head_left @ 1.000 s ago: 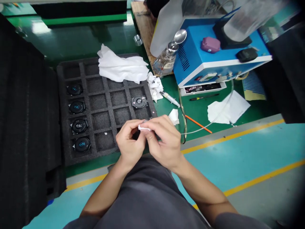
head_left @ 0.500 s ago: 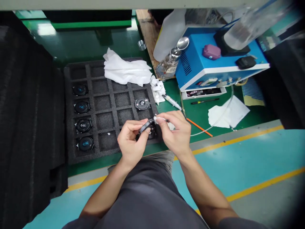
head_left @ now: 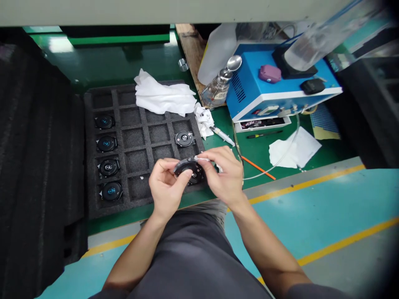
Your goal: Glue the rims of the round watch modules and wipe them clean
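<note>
My left hand point(head_left: 166, 185) pinches a round black watch case point(head_left: 181, 166) between thumb and fingers, tilted above the near right of the foam tray point(head_left: 120, 164). My right hand point(head_left: 225, 174) is closed on a small white wipe point(head_left: 200, 158), its tip at the upper right edge of the case. Under the hands, another black watch point(head_left: 195, 177) shows partly in its compartment. A further watch point(head_left: 184, 138) lies in the compartment beyond it. Down the tray's left column sit several watches with dark round faces, among them one watch point(head_left: 111, 191) at the near end.
A white cloth point(head_left: 163, 95) covers the tray's far compartments. To the right lie crumpled tissue point(head_left: 204, 120), a syringe point(head_left: 222, 136) and an orange stick point(head_left: 258, 167). Behind them stand a glass bottle point(head_left: 216, 91) and a blue machine point(head_left: 252, 70) with a thin tube. Black foam point(head_left: 37, 166) rises at left.
The watch case has turned so more of its flat side shows. Both hands have shifted slightly left, the wipe still at the case's edge. The whole view has moved a little.
</note>
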Demonstrator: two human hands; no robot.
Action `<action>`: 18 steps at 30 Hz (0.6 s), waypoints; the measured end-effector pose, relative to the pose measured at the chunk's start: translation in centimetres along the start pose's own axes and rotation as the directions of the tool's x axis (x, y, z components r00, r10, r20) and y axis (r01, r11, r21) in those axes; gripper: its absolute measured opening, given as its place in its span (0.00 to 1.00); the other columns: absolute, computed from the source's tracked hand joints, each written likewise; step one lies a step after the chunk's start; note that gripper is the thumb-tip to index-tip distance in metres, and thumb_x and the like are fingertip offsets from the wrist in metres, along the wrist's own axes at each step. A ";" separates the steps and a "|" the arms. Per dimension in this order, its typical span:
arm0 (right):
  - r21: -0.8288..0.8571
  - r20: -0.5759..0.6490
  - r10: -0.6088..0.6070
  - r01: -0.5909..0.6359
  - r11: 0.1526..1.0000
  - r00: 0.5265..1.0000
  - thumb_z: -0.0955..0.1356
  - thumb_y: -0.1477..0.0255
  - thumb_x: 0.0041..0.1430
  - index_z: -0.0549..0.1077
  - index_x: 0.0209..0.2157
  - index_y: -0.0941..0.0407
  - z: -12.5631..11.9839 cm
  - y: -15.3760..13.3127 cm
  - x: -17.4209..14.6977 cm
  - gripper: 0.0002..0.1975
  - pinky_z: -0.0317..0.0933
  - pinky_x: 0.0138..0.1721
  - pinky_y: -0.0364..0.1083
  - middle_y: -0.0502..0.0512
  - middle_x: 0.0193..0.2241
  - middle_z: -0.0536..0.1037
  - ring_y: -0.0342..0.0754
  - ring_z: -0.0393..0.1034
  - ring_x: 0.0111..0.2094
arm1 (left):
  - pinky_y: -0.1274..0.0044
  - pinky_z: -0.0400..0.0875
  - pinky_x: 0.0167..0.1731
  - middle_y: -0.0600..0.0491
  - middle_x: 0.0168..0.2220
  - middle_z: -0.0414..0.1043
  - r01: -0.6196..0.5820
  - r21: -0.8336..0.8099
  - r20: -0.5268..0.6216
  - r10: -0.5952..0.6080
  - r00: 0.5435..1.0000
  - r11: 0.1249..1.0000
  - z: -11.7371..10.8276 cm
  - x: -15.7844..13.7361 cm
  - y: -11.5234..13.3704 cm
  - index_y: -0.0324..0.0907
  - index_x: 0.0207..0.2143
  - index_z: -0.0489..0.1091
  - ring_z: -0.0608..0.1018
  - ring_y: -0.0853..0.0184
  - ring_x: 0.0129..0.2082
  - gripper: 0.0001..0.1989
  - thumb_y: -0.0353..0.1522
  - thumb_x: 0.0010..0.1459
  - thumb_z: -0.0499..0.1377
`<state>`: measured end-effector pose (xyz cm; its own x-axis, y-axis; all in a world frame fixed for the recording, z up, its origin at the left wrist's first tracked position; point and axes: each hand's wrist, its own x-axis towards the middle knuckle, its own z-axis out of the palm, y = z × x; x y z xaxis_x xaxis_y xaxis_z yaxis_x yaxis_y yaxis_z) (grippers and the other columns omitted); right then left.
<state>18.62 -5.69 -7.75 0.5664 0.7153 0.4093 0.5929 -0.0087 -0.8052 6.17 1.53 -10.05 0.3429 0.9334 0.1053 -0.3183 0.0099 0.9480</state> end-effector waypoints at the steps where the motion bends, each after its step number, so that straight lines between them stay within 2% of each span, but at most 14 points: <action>1: 0.099 0.001 0.126 -0.125 0.987 0.992 0.71 0.67 0.64 0.80 0.35 0.52 0.0 0.6 0.0 0.05 0.68 0.37 0.49 0.52 0.32 0.81 0.48 0.72 0.34 | 0.81 0.75 0.36 0.55 0.33 0.75 0.041 -0.030 -0.001 -0.041 0.999 0.999 -0.2 0.1 0.0 0.41 0.34 0.71 0.78 0.73 0.33 0.15 0.33 0.51 0.75; 3: 0.343 0.045 0.339 -0.334 0.878 0.940 0.72 0.61 0.62 0.79 0.37 0.53 -0.3 1.5 0.1 0.10 0.67 0.32 0.46 0.51 0.30 0.79 0.45 0.70 0.30 | 0.79 0.75 0.39 0.55 0.34 0.75 0.110 -0.088 -0.019 -0.112 0.993 0.990 -0.4 0.3 -0.1 0.42 0.37 0.72 0.78 0.72 0.34 0.16 0.34 0.51 0.75; 4: 0.442 0.080 0.399 -0.391 0.807 0.914 0.73 0.59 0.60 0.79 0.37 0.54 -0.5 1.8 0.1 0.13 0.66 0.30 0.45 0.50 0.28 0.78 0.44 0.69 0.27 | 0.78 0.76 0.40 0.55 0.35 0.75 0.132 -0.113 -0.038 -0.137 0.990 0.985 -0.5 0.3 -0.2 0.42 0.38 0.73 0.78 0.72 0.34 0.16 0.34 0.51 0.75; 6: 0.544 0.128 0.438 -0.433 0.719 0.890 0.74 0.56 0.58 0.79 0.37 0.54 -0.9 2.0 0.4 0.16 0.64 0.27 0.44 0.48 0.26 0.76 0.42 0.66 0.25 | 0.77 0.76 0.41 0.55 0.35 0.75 0.160 -0.149 -0.066 -0.171 0.983 0.976 -0.5 0.4 -0.2 0.42 0.39 0.72 0.78 0.71 0.35 0.18 0.36 0.50 0.75; 8: 0.526 0.114 0.432 -0.424 0.738 0.895 0.75 0.58 0.57 0.79 0.36 0.55 -1.4 1.7 1.1 0.15 0.64 0.26 0.43 0.48 0.25 0.76 0.42 0.66 0.25 | 0.76 0.76 0.41 0.54 0.36 0.76 0.183 -0.158 -0.061 -0.194 0.979 0.970 -0.5 0.5 -0.1 0.42 0.40 0.71 0.80 0.69 0.36 0.20 0.37 0.51 0.75; 11: 0.324 -0.015 0.307 -0.286 0.902 0.951 0.74 0.64 0.58 0.79 0.37 0.56 -1.6 0.8 4.0 0.10 0.66 0.28 0.44 0.50 0.28 0.79 0.42 0.68 0.25 | 0.73 0.78 0.41 0.52 0.36 0.76 0.227 -0.150 -0.022 -0.233 0.972 0.962 -0.5 0.5 0.2 0.42 0.41 0.70 0.81 0.66 0.37 0.21 0.40 0.52 0.74; 13: 0.106 -0.062 0.120 -0.113 0.988 0.991 0.72 0.68 0.60 0.79 0.38 0.56 -1.0 0.5 7.6 0.07 0.70 0.33 0.46 0.52 0.30 0.81 0.44 0.72 0.27 | 0.72 0.78 0.42 0.52 0.36 0.77 0.245 -0.158 -0.001 -0.248 0.969 0.957 -0.5 0.4 0.3 0.42 0.41 0.69 0.82 0.65 0.37 0.21 0.40 0.52 0.74; 14: -0.017 -0.040 0.019 -0.020 1.000 0.999 0.71 0.70 0.61 0.79 0.38 0.57 -0.4 0.5 9.9 0.06 0.71 0.37 0.49 0.54 0.32 0.82 0.46 0.74 0.29 | 0.73 0.78 0.42 0.52 0.37 0.77 0.248 -0.168 0.004 -0.251 0.968 0.954 -0.5 0.4 0.3 0.42 0.41 0.69 0.82 0.65 0.37 0.21 0.40 0.52 0.74; 16: -0.308 0.063 -0.100 0.115 0.944 0.993 0.71 0.75 0.60 0.80 0.38 0.58 1.6 1.0 15.1 0.05 0.71 0.45 0.54 0.59 0.34 0.83 0.52 0.78 0.35 | 0.74 0.77 0.41 0.52 0.36 0.77 0.248 -0.184 0.010 -0.251 0.968 0.951 -0.5 0.3 0.3 0.42 0.41 0.68 0.82 0.66 0.36 0.22 0.40 0.52 0.74; 18: -0.545 0.144 -0.071 0.139 0.827 0.987 0.69 0.79 0.60 0.80 0.39 0.61 4.1 1.9 20.2 0.08 0.69 0.51 0.59 0.65 0.38 0.84 0.58 0.79 0.44 | 0.75 0.76 0.40 0.52 0.36 0.78 0.246 -0.184 0.015 -0.248 0.969 0.952 -0.5 0.2 0.3 0.43 0.41 0.67 0.82 0.66 0.36 0.22 0.41 0.52 0.73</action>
<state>28.85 11.65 -2.76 0.4345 0.8075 0.3988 0.8809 -0.2888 -0.3750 5.74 1.90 -9.89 0.4243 0.8964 -0.1283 -0.3808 0.3051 0.8729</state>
